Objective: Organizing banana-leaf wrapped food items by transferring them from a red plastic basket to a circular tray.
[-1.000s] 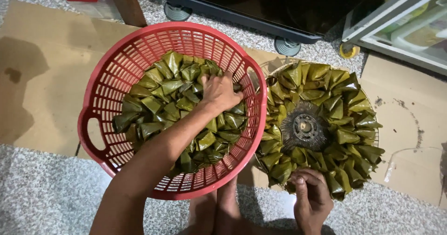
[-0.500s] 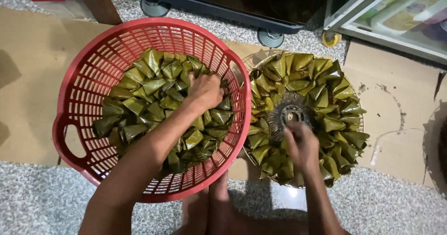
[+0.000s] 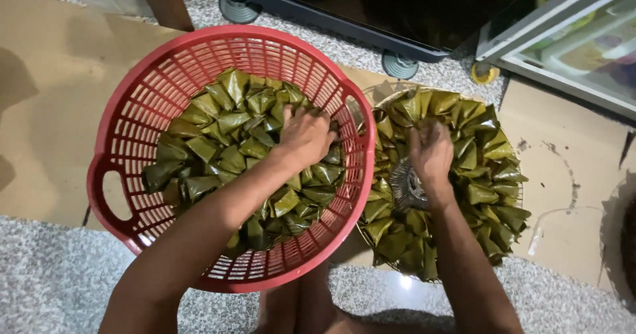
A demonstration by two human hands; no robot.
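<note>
A round red plastic basket holds a heap of green leaf-wrapped parcels. My left hand reaches into its right side, fingers curled down among the parcels and closed on one. To the right a round metal rack carries more green parcels laid in a ring around its hub. Over the rack's upper middle my right hand rests palm down with its fingers on the parcels there; what it grips, if anything, is hidden.
Both containers sit on brown cardboard sheets over a speckled grey floor. A dark cart on wheels stands at the back. A glass-fronted cabinet fills the upper right. My legs show at the bottom edge.
My right hand has moved from the rack's near edge up past its centre to the far side. My left hand stays in the basket, shifted slightly right. The view has tilted.
</note>
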